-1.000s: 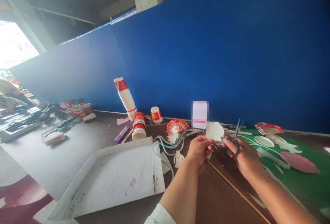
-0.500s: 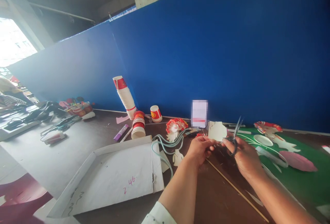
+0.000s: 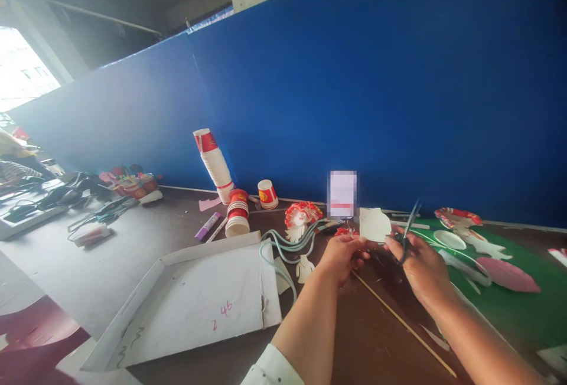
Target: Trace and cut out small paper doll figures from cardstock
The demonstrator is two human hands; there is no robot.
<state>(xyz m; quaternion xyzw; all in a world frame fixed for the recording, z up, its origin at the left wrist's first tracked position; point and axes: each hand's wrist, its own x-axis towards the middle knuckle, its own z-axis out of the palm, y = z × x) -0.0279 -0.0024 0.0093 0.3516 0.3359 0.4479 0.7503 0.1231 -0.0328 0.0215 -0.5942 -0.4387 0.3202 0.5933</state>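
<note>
A cream-coloured piece of paper (image 3: 374, 224) with a cut, uneven outline is held up between my two hands. The fingers of my left hand (image 3: 343, 258) close at its lower left corner. My right hand (image 3: 419, 267) grips a pair of dark-handled scissors (image 3: 413, 221), blades pointing up and away from the paper. My right thumb and fingertip also pinch the paper's lower right edge. Below the hands, a thin wooden stick (image 3: 403, 321) lies slanting across the brown table. Left of my left wrist lies a small cream paper cutout (image 3: 305, 269).
A shallow white box (image 3: 186, 302) sits at left, beside pale cords (image 3: 283, 243). Paper cups (image 3: 215, 166) stand stacked by the blue partition (image 3: 354, 90). A red-and-white paper flower (image 3: 303, 215) lies ahead. On the green mat (image 3: 509, 308) at right is a pink oval piece (image 3: 509, 274).
The paper has turned slightly and sits a touch further right. The scissors have tilted a little to the right; both hands keep nearly the same place.
</note>
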